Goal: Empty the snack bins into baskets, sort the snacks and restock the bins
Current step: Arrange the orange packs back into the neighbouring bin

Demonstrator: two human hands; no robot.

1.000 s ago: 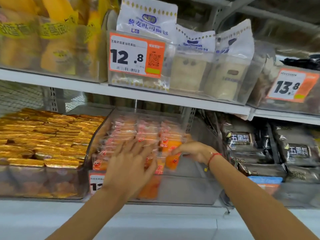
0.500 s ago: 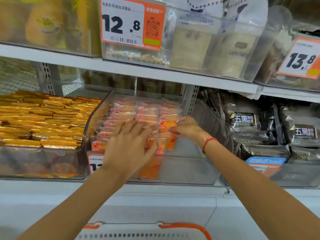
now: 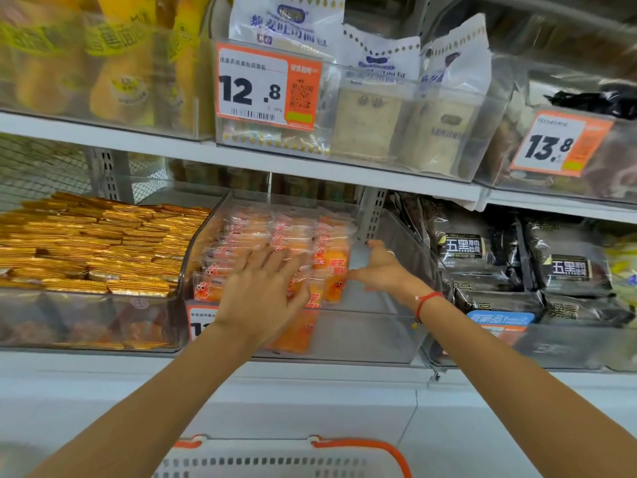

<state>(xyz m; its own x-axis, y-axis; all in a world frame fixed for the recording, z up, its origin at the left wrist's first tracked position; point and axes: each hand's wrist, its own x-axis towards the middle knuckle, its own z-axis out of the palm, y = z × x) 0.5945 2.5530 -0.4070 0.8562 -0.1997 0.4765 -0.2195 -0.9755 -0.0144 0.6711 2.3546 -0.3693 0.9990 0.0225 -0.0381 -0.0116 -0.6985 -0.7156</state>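
Both hands have edged a little deeper into the clear plastic bin [image 3: 362, 336] since a second ago, the left hand [image 3: 265, 298] sliding forward over the rows and the right hand [image 3: 379, 270] drawing in against their right edge. The small orange snack packets with a red cartoon face [image 3: 275, 236] fill the left and middle of that bin, which sits on the lower white shelf [image 3: 310, 384]; its right part is bare. The left hand lies flat with straight, spread fingers pressing the top of the rows, while the right hand's fingers curl in against the outermost packets, thumb up; whether it pinches one I cannot tell. My guess is the rows are being squared up during restocking. The slick wrappers look liable to slide: too hard a sideways push could topple the standing front packets into the bare gap, and a downward press could crush the contents. A packet nudged over the low front wall might drop past the white basket with orange handles [image 3: 344, 457] just below. To the left, a neighbouring clear bin [image 3: 86, 326] holds stacked gold foil-wrapped packets [image 3: 96, 250]; to the right, black bread bags with white lettering [image 3: 465, 250] stand packed together. On the upper shelf [image 3: 103, 132], a clear bin bears an orange-and-white price tag reading 12.8 [image 3: 265, 88] and holds white bread bags [image 3: 286, 19].
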